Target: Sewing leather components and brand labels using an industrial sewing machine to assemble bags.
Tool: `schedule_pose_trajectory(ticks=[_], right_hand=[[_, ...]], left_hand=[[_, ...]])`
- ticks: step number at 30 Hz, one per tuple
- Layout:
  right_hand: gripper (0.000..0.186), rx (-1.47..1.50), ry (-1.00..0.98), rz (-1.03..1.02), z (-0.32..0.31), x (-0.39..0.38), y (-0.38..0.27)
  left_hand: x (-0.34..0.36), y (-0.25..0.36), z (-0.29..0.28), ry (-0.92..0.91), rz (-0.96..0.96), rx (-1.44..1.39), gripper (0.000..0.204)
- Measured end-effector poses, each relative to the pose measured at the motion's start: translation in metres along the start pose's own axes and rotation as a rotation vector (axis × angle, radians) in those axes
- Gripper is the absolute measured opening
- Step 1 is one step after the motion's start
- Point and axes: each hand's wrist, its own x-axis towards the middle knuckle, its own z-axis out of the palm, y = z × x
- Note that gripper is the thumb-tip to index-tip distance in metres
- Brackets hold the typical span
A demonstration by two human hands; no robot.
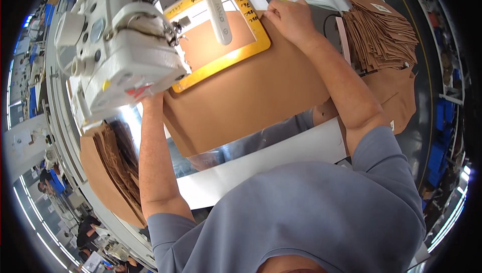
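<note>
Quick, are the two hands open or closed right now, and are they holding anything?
Left hand: hidden behind the white sewing machine, so I can't tell.
Right hand: partly curled at the brown fabric; gripping or just resting, I can't tell.

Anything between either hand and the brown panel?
Right hand: nothing visible; it's at the upper right corner of the brown panel. The yellow frame lies over the panel, to that hand's left. Left hand: hidden by the white machine head, can't tell.
</note>
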Motion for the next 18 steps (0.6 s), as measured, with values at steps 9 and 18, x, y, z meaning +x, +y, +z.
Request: schedule_pose_trajectory(ticks=[9,18], right_hand=[[0.021,-0.087,-0.063,0.038,0.028,0.102,0.022],[0.023,-0.16,0.559,-0.194,-0.002,0.109,0.035]], left_hand=[[0.002,-0.049,-0.006,-0.038,-0.076,-0.243,0.027],[-0.027,-0.074,-0.024,-0.154,-0.213,-0.493,0.035]])
